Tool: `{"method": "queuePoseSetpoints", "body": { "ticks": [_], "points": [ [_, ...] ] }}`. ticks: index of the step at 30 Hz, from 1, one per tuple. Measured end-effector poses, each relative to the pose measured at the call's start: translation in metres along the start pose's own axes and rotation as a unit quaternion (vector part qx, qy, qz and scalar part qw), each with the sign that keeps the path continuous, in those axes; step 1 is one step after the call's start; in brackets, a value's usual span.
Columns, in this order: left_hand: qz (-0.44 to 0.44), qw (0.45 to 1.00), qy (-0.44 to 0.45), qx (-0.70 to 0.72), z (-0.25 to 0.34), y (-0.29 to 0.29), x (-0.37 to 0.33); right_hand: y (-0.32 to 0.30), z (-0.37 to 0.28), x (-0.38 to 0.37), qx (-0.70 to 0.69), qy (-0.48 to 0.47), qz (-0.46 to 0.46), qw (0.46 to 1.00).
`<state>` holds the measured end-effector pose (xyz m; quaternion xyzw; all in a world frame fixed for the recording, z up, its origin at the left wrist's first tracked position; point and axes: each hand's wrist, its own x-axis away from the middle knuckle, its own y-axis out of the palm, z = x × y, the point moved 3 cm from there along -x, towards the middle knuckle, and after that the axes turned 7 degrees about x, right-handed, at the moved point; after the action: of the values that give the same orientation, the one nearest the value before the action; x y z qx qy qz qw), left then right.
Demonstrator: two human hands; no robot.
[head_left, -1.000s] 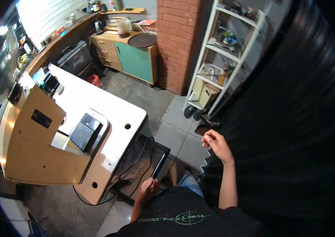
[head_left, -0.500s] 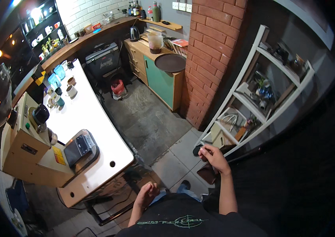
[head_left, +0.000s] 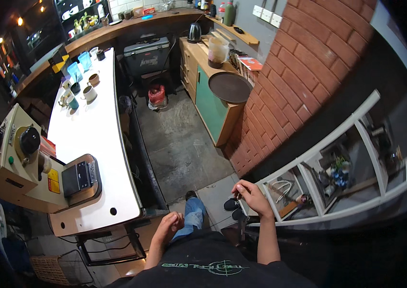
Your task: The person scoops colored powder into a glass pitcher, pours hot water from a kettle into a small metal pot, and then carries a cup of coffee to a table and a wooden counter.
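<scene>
My left hand [head_left: 169, 226] is held in front of my body, its fingers curled in toward the palm, and nothing shows in it. Its nearest neighbour is the near end of the white-topped counter [head_left: 99, 204]. My right hand [head_left: 252, 198] hangs in the air with fingers bent and thumb close to them; no held thing is visible. Beyond and below it are dark shoes [head_left: 230, 205] on the floor, beside a white shelf frame [head_left: 304, 175]. Neither hand touches any furniture. One of my legs in blue jeans [head_left: 194, 213] is stretched forward.
On the counter stand a cream coffee grinder [head_left: 18, 165], a scale [head_left: 81, 178] and several cups, including a white mug [head_left: 88, 93]. A green-doored cabinet [head_left: 210, 98] carries a round brown tray [head_left: 230, 87]. A brick pillar [head_left: 289, 91] rises at right; a red-lined bin [head_left: 157, 95] sits ahead.
My view has turned and moved forward, so the pillar and shelf lie farther right. A leg has stepped forward. Both hands stay curled in front of me.
</scene>
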<state>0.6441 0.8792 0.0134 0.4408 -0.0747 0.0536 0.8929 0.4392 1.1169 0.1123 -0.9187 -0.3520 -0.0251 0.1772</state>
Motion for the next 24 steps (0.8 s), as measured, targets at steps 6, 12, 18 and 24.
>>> {"method": "queuePoseSetpoints", "body": {
  "ticks": [6,12,18,24],
  "points": [
    [0.036,0.998,0.034,-0.024,0.056,-0.012,-0.095,-0.021,-0.011,-0.133,-0.004,-0.042,-0.060,0.997],
    [0.093,0.991,0.090,-0.033,0.122,-0.034,-0.173,-0.015,-0.043,-0.280,-0.026,-0.050,-0.134,0.989],
    [0.264,0.960,0.075,-0.064,0.163,-0.066,-0.238,-0.003,-0.057,-0.413,-0.053,-0.051,-0.224,0.972],
    [0.351,0.926,0.116,-0.081,0.206,-0.119,-0.339,-0.020,-0.062,-0.556,-0.044,-0.044,-0.272,0.960]
  ]
}}
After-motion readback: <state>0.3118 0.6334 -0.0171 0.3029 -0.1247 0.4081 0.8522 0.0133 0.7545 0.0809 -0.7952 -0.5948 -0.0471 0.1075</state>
